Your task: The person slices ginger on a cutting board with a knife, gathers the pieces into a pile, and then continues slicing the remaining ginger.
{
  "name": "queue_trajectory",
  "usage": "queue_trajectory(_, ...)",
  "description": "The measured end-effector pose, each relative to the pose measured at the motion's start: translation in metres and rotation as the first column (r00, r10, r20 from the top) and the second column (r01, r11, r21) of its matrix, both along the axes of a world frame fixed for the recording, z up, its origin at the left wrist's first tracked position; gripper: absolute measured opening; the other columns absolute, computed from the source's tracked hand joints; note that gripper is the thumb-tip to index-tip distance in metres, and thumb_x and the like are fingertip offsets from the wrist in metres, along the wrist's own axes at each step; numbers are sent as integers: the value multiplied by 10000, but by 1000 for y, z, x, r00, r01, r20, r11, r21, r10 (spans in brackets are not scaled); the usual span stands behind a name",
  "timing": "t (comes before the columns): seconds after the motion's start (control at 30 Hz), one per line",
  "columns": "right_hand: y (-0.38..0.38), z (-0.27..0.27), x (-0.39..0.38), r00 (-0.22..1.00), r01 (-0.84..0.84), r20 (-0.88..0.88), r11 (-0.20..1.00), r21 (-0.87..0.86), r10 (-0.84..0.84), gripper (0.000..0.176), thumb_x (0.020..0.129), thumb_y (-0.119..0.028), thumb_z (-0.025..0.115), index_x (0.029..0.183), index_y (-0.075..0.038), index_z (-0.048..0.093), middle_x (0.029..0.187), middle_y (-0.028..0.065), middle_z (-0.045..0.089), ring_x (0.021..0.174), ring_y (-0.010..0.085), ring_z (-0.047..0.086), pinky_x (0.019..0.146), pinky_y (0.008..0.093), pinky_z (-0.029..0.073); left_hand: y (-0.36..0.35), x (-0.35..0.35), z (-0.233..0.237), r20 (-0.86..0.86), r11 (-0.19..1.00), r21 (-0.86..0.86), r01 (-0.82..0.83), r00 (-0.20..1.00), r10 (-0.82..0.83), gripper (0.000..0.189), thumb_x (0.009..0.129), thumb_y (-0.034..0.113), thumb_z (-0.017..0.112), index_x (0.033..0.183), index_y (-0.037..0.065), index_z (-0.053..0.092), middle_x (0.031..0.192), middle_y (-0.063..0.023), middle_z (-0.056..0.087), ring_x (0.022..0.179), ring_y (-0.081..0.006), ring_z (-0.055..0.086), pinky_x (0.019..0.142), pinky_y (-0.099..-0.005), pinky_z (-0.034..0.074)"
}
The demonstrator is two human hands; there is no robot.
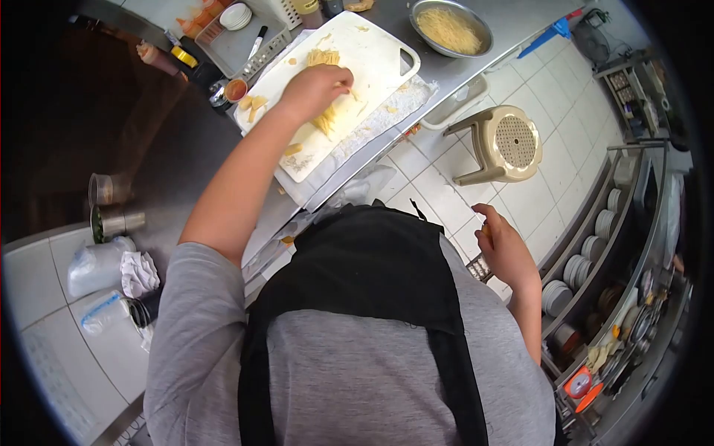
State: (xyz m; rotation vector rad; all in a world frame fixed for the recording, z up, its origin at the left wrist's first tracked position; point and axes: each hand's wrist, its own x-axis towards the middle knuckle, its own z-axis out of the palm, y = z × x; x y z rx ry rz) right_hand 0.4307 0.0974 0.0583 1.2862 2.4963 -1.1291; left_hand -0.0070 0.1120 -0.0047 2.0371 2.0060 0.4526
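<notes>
My left hand point(318, 93) is over the white cutting board point(379, 44), its fingers curled down on a pile of thin pale-yellow strips point(324, 120) that look like cut potato. More strips show beyond the knuckles, and the palm hides the middle of the pile. A few thicker yellow pieces point(255, 104) lie at the board's left end. Held out to the side, away from the counter, my right hand point(506, 249) is closed around a small thing with a yellow-orange part; the fingers cover most of it.
A metal bowl point(482, 46) of thin yellow shreds stands right of the board. Behind it are a grey basket point(279, 43), a small cup of red sauce point(236, 90) and bottles. A cloth point(405, 100) lies beneath the board. A beige stool point(491, 160) and plate shelves point(576, 245) stand at right.
</notes>
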Motion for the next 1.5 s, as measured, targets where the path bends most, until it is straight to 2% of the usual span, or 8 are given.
queue_trajectory(0.1,2,-1,1,999,15,31,1000,-16,-15,389,955,-70,557,1335,-100,477,1032,222,651,897,386,654,805,459,511,-34,-18,18,313,978,62,-201,934,172,168,918,154,679,1067,89,721,1004,-124,706,938,-273,668,853,-347,513)
queue_trajectory(0.3,8,-15,-30,999,-34,-23,999,-17,33,400,949,-68,549,1339,-68,461,939,236,643,883,402,648,795,470,501,-115,-41,-3,346,936,-12,-353,877,335,179,946,108,655,1082,66,764,910,-95,728,869,-206,684,816,-303,522)
queue_trajectory(0.37,14,-21,-54,997,-69,-28,996,-62,67,409,944,-80,553,1341,-61,456,877,228,643,849,405,648,779,475,501,-128,-24,-2,398,847,-283,-450,749,530,189,932,92,671,1097,71,760,873,-79,721,840,-153,663,808,-283,521)
queue_trajectory(0.7,13,-66,-167,932,-318,-154,944,85,327,299,971,-152,539,1238,-28,489,838,246,691,793,456,660,710,546,508,-131,-1,-34,479,763,-183,-620,622,620,174,904,115,717,1062,43,723,875,-52,722,813,-125,671,748,-273,526)
queue_trajectory(0.9,10,-69,-203,904,-404,-61,894,193,422,219,950,-112,518,1116,25,474,761,273,665,745,458,661,678,556,516,-129,-2,-37,445,774,-70,-629,675,588,161,910,126,706,1051,50,707,939,-71,718,839,-174,686,775,-302,531)
queue_trajectory(0.97,10,-64,-212,897,-428,-22,882,197,441,211,944,-104,518,1099,30,468,753,273,663,742,454,663,675,554,518,-131,-5,-47,401,805,128,-579,773,491,140,892,144,697,1011,70,698,981,-81,693,913,-274,668,808,-376,520)
queue_trajectory(1.1,10,-64,-222,882,-467,50,858,214,468,204,947,-93,505,1104,25,449,766,286,660,744,464,657,678,559,514,-140,-7,-47,396,826,48,-562,770,501,129,892,168,687,986,82,706,989,-69,677,971,-284,641,845,-383,512)
queue_trajectory(1.5,9,-51,-223,870,-486,180,860,155,460,231,900,-43,466,1114,40,441,778,289,672,759,474,670,706,563,534,-125,-15,-59,248,906,298,-300,941,230,92,883,119,701,968,84,706,1014,-36,681,964,-260,649,838,-370,536)
